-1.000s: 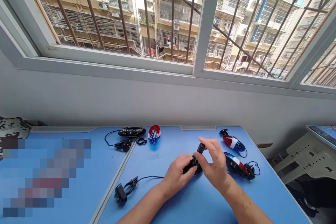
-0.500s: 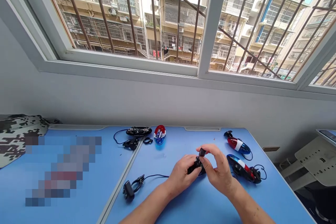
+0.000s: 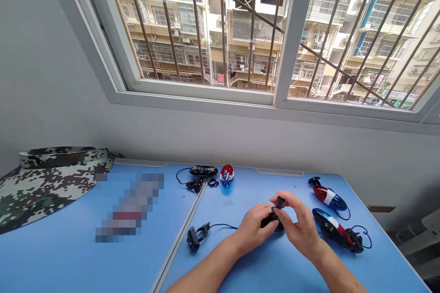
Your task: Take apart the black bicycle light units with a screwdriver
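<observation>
Our left hand grips a black plastic mount | right hand pinches its top (partly hidden) | risk: we slacken, it drops to the desk

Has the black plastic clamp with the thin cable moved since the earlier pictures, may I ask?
No, only the camera shifted: the black plastic clamp lies the same gap right of the seam between the blue tabletops.

Grey wall below a white-framed window, brown metal bars across the panes; barred apartment blocks outside in bright daylight. Blue surface, two abutting panels, against the wall; camouflage cloth at left end.
</observation>
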`<state>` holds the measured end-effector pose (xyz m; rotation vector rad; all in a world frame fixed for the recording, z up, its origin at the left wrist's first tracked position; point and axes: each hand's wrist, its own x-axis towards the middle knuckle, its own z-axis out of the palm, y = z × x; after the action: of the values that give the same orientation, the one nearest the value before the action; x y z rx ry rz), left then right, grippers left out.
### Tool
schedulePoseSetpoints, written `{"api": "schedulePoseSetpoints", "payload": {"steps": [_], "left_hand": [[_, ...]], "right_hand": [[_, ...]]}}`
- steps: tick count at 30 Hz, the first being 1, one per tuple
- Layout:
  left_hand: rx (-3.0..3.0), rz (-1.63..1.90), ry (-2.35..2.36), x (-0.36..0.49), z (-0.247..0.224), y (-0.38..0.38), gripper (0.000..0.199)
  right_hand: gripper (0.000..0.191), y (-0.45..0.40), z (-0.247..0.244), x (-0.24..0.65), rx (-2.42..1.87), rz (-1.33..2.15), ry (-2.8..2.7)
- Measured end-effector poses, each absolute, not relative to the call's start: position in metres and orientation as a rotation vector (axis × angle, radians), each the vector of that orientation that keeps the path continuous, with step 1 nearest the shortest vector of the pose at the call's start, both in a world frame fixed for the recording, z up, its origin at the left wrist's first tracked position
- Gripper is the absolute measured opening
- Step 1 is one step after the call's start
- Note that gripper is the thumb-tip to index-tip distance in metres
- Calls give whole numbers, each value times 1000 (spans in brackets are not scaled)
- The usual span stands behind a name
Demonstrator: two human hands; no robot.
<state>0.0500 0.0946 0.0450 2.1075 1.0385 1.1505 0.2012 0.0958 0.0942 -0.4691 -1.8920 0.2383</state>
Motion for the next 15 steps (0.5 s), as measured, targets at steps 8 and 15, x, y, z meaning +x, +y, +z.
{"api": "schedulePoseSetpoints", "payload": {"steps": [8, 15], "left_hand": [[2099, 1152, 1069, 50, 44, 95, 23], [2090, 1161, 1062, 53, 46, 95, 21]], "right_hand": [[43, 97, 91, 197, -511, 210, -1911], [54, 100, 89, 194, -536, 130, -1866]]}}
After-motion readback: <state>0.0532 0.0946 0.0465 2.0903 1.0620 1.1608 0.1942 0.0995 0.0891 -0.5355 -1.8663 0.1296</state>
